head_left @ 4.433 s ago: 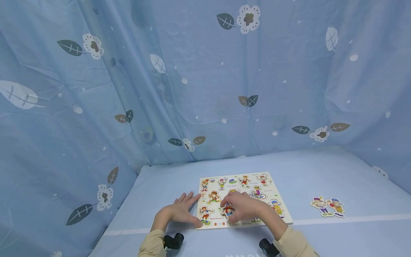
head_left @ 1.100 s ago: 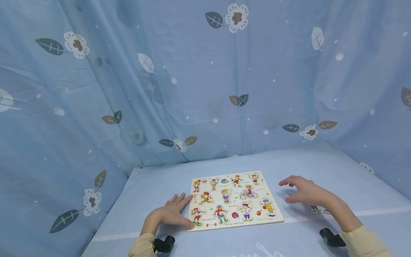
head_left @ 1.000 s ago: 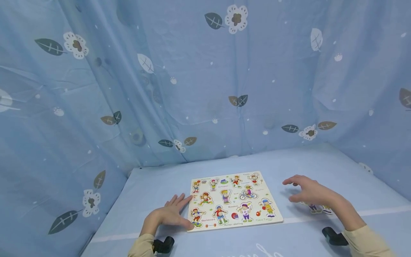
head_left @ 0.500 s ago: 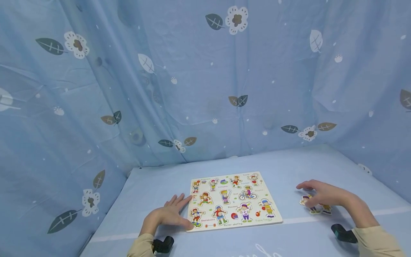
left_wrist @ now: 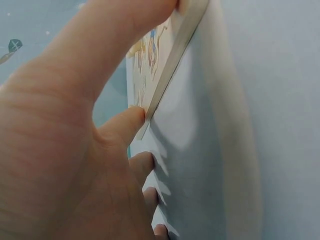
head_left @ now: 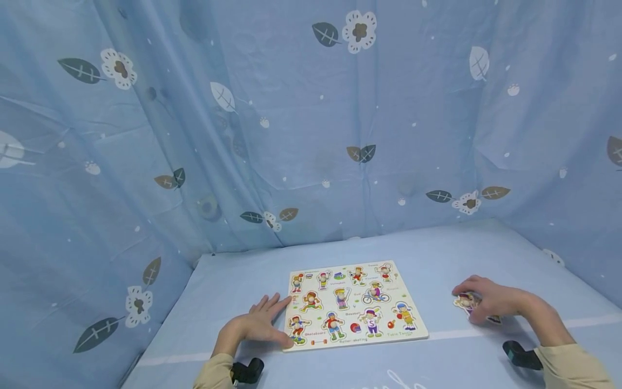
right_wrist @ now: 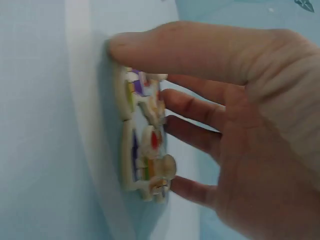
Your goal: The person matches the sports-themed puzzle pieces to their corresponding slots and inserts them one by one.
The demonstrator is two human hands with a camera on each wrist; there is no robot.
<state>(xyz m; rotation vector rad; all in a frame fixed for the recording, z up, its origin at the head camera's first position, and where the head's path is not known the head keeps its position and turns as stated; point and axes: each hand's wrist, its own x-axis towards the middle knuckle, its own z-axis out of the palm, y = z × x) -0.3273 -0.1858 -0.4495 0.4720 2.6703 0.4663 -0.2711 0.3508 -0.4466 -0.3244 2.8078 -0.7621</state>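
Note:
Two cut-out puzzle pieces with knobs, each a cartoon child in sports clothes, lie side by side at the right of the table; the left puzzle piece (head_left: 465, 303) shows best. Over them is my right hand (head_left: 502, 300), thumb along the near side and slightly bent fingers at the far side. The right wrist view shows both puzzle pieces (right_wrist: 142, 145) low against the cloth; a firm grip is not visible. My left hand (head_left: 255, 324) rests with spread fingers at the left edge of the white puzzle board (head_left: 359, 341), its thumb on the near left corner.
Several cartoon sports figures fill the board, some with knobs; the baseball figure (head_left: 372, 323) and table tennis figure (head_left: 405, 316) show no knobs. Pale blue cloth (head_left: 452, 362) covers the table, and a patterned blue curtain (head_left: 311, 124) hangs behind it.
My right hand has left the board, moved right and come down over the two loose pieces, its thumb lower at their near side. The left hand keeps its place on the board.

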